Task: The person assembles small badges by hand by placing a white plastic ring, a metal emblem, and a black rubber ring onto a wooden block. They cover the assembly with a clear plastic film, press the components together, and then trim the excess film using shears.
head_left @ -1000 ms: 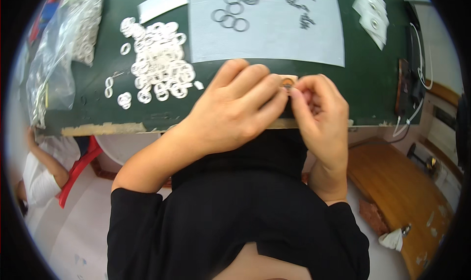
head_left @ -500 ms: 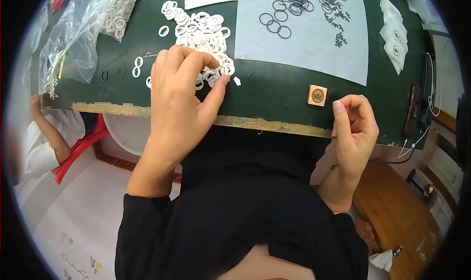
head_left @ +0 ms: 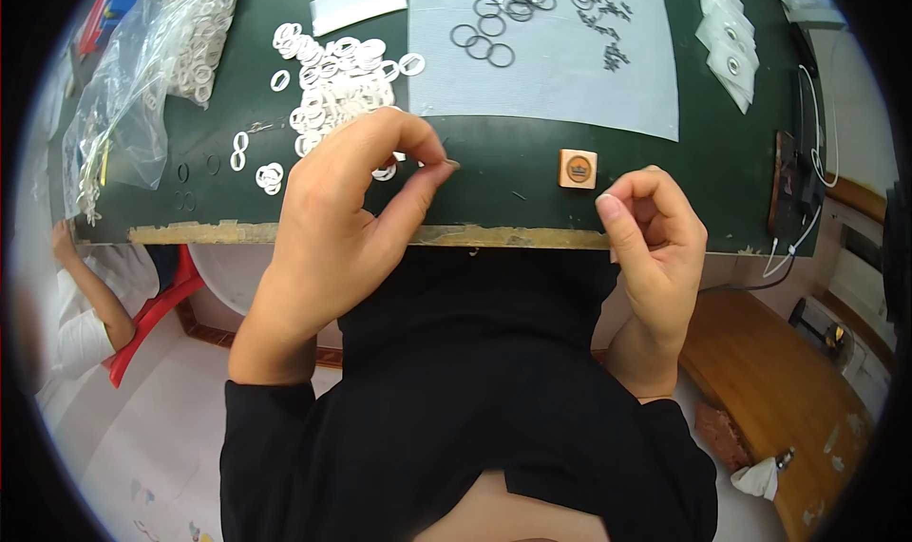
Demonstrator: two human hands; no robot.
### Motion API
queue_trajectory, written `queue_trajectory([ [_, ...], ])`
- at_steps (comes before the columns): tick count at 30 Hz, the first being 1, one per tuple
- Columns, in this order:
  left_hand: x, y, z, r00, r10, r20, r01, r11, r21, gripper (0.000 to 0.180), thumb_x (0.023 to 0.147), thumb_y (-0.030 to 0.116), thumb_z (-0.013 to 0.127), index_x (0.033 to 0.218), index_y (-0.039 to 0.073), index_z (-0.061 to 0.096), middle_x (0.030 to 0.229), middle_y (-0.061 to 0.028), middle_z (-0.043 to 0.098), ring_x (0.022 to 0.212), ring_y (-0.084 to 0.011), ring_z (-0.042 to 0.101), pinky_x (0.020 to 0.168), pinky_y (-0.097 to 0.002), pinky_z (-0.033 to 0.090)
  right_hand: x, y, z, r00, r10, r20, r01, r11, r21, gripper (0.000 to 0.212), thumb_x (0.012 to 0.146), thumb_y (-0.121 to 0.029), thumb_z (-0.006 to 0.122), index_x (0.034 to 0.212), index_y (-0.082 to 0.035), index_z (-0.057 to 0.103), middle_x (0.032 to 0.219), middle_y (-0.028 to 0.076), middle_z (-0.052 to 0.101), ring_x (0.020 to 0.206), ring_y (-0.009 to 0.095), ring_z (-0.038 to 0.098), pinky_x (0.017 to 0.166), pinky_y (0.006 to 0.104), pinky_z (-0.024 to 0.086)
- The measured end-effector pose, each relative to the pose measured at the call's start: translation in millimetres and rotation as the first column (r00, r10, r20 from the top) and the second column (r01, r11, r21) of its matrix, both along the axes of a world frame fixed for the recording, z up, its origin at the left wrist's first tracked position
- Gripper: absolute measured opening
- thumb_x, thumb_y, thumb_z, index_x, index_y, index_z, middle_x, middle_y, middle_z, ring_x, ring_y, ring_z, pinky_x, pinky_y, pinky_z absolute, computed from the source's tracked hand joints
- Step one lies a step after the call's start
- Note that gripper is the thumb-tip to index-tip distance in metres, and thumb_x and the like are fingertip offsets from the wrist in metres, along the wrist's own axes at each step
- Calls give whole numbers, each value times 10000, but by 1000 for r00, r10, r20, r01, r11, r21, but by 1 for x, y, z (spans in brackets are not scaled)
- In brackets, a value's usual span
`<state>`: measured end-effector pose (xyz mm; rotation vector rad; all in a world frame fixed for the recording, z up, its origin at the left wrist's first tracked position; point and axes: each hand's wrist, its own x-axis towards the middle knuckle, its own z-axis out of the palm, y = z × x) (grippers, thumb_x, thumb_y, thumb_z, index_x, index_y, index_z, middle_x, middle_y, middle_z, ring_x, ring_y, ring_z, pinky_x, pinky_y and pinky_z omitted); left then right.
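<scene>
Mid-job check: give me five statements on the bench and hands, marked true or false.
1. The small square block is nearer the right hand than the left hand. True.
2. The right hand grips the block. False: it sits on the green table, outside that grip.
3. Black rings lie on the pale sheet. True.
4. White rings are heaped right of the sheet. False: the white rings are heaped left of it.
5. White packets lie right of the sheet. True.
</scene>
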<state>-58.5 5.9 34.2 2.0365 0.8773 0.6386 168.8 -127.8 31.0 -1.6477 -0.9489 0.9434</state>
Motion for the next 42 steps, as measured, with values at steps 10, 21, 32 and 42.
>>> queue_trajectory([
  [10,51,-4,11,948,-276,159,314,892,-325,419,834,-100,706,1233,-34,599,911,-54,653,848,-111,664,769,-248,539,-11,5,10,987,116,111,-124,990,72,85,898,-13,717,947,-6,648,821,26,568,614,67,504,550,238,415],
  [21,64,-9,9,945,-295,141,325,890,-320,523,824,-118,702,1316,-5,564,906,-47,652,853,-109,668,813,-251,548,-3,0,3,995,91,29,-92,995,35,78,930,-33,704,950,6,639,851,30,584,647,65,529,571,237,431],
  [32,62,-8,-4,955,-274,115,286,953,-104,486,787,-105,734,1245,16,628,994,-83,657,884,-172,669,790,-288,547,12,4,5,998,0,-61,-8,990,-143,68,964,-58,659,939,1,635,782,-14,525,636,38,444,554,212,363],
  [42,59,-1,-39,937,-346,-45,310,763,567,335,646,10,780,978,41,748,1149,-110,659,1052,-305,624,872,-412,481,20,23,-11,989,124,82,-104,971,-215,117,936,-93,657,919,22,650,686,17,519,594,89,448,541,278,372],
])
